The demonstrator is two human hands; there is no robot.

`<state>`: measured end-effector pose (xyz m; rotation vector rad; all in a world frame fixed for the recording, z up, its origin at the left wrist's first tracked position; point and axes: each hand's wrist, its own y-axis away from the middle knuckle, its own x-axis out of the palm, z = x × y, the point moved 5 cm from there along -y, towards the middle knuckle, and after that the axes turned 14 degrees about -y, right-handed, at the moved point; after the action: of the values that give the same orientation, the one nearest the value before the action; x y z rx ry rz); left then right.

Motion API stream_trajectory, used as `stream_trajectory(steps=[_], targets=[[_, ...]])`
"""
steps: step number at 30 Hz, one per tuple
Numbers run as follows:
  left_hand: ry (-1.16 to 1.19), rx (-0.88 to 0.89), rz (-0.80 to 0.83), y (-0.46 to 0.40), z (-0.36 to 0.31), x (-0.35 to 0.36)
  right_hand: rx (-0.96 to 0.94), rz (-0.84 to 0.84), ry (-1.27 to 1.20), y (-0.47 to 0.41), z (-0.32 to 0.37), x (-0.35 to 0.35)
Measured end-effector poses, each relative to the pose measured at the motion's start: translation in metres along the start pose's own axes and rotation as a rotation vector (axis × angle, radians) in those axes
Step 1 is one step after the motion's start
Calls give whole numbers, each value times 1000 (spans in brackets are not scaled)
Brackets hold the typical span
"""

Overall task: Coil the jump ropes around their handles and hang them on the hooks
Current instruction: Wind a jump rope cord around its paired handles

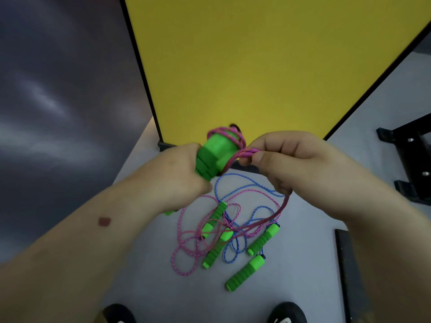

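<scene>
A person's left hand grips a pair of bright green ridged foam jump-rope handles, held together in front of a yellow panel. A pink braided cord loops around their tops. The right hand pinches that cord between thumb and fingers, just right of the handles. Below, on the pale grey floor, lie tangled pink and blue ropes with more green handles.

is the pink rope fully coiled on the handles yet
No, only partly coiled. A few pink rope turns wrap the green handles in the left hand; the right hand pinches rope trailing down to the floor.
</scene>
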<state>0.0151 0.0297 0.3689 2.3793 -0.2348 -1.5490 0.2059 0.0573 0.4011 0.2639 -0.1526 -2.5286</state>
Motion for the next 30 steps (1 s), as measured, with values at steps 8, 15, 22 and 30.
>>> stream_trajectory(steps=[8, 15, 22, 30], targets=[[-46, 305, 523, 19, -12, 16, -149, -136, -68, -1, 3, -11], [795, 333, 325, 18, -17, -14, -7, -97, -67, -7, -15, 5], [689, -44, -154, 3, -1, -19, 27, -4, -127, -2, -2, 7], [-126, 185, 44, 8, -14, -2, -189, -55, 91, 3, 15, 11]])
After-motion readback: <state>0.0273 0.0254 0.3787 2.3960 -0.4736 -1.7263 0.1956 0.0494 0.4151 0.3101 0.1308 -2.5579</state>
